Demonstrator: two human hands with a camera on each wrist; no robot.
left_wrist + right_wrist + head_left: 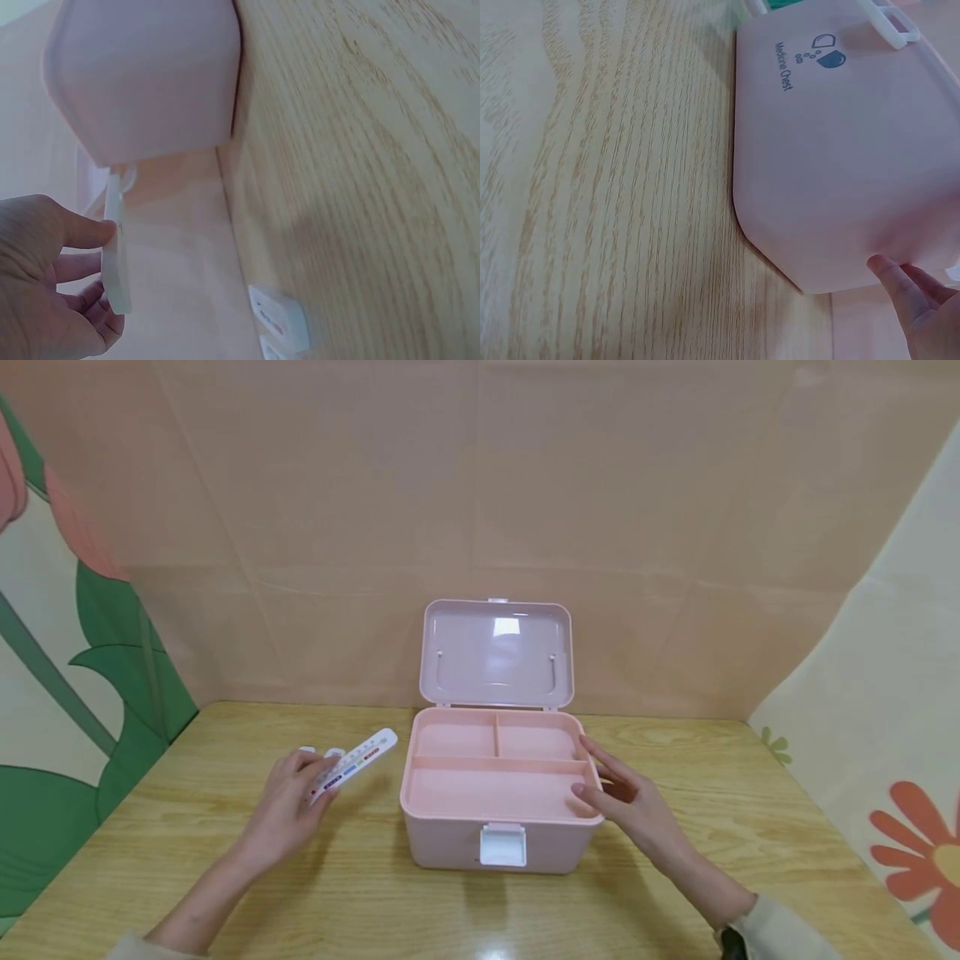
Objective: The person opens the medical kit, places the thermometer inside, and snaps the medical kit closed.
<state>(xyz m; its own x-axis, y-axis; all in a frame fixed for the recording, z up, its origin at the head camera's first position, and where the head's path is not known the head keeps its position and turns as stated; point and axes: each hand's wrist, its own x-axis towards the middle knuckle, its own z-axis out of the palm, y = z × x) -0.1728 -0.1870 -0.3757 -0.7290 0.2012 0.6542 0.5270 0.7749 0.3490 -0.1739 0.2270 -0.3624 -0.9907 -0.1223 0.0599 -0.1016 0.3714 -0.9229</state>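
My left hand [288, 806] pinches a flat white thermometer [360, 760] with a printed scale and coloured bands, raised left of the pink medicine chest [457, 843]. In the left wrist view the thermometer [114, 255] appears edge-on, thumb on one face and fingers behind. The chest stands with its lid [497, 652] tipped back, showing a pink tray [487, 789] with three compartments. My right hand [641, 806] holds the chest's right rim, thumb over the inner side. Other fingertips [881, 266] lie against its outer wall in the right wrist view.
Small white boxes [281, 319] lie on the wooden table [337, 893], behind my left hand in the head view. A white latch [502, 845] hangs at the chest's front. A beige cloth backdrop [480, 510] stands behind the table.
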